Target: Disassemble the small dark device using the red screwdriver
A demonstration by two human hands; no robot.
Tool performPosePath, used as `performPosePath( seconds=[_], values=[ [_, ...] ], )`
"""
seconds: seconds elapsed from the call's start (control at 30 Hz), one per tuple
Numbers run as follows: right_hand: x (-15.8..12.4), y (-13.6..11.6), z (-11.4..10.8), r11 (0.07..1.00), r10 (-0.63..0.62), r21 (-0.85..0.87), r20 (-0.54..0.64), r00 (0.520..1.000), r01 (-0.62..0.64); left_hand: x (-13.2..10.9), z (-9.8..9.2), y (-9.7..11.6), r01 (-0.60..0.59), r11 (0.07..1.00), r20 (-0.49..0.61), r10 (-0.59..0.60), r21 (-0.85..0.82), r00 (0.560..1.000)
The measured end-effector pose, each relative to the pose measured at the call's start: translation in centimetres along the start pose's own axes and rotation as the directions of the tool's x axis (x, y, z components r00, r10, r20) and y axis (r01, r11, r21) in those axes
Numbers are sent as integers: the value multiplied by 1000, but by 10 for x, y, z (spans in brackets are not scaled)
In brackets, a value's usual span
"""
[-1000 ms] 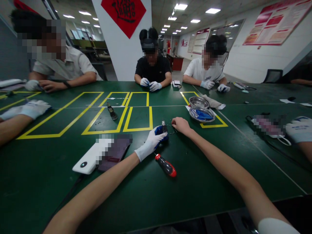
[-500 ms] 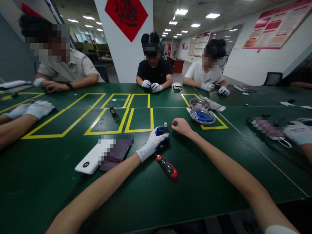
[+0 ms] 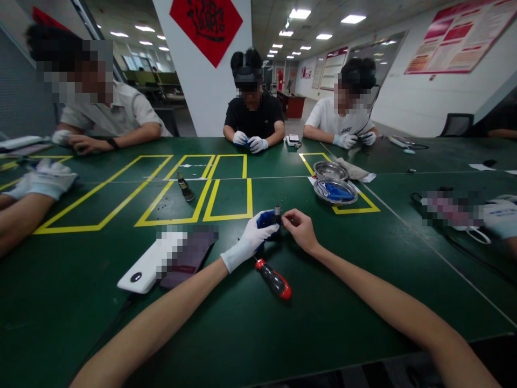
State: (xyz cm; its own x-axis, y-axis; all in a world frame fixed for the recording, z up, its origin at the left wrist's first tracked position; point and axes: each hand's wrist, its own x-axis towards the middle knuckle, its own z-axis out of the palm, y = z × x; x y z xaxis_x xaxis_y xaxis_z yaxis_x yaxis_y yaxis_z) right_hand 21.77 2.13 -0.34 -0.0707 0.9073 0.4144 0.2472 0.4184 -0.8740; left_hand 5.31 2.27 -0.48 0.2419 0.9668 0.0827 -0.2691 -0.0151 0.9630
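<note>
Left hand [image 3: 254,235] is gripping black part [image 3: 278,213], right hand [image 3: 302,228], hold unclear, is crowding its right; a bump could dislodge it.

Foreground dim; ceiling lamps [image 3: 300,14] bright; fine detail soft; edges stretched.

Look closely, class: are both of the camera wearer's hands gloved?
No: the left hand wears a white glove, but the right hand is bare.
</note>
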Motion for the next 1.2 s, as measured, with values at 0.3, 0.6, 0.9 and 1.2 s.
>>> performPosePath(
  seconds=[0.3, 0.6, 0.9, 1.2],
  values=[
    [-3, -7, -4, 987, -109, -118, 27, 994, 112, -1, 0, -2, -61, 997, 30, 59, 45, 998],
    [-2, -7, -5, 987, -90, -135, 8, 996, 90, 1, -2, 1, 118, 990, 65, -113, -82, 992],
    [-3, -9, -5, 994, -56, -95, -1, 998, 56, 4, -6, -3, 209, 951, 138, -181, -228, 974],
    [-3, -8, -4, 998, -64, -25, 12, 998, 65, 1, -2, 4, 8, 1000, 22, -7, -11, 1000]
  ],
)
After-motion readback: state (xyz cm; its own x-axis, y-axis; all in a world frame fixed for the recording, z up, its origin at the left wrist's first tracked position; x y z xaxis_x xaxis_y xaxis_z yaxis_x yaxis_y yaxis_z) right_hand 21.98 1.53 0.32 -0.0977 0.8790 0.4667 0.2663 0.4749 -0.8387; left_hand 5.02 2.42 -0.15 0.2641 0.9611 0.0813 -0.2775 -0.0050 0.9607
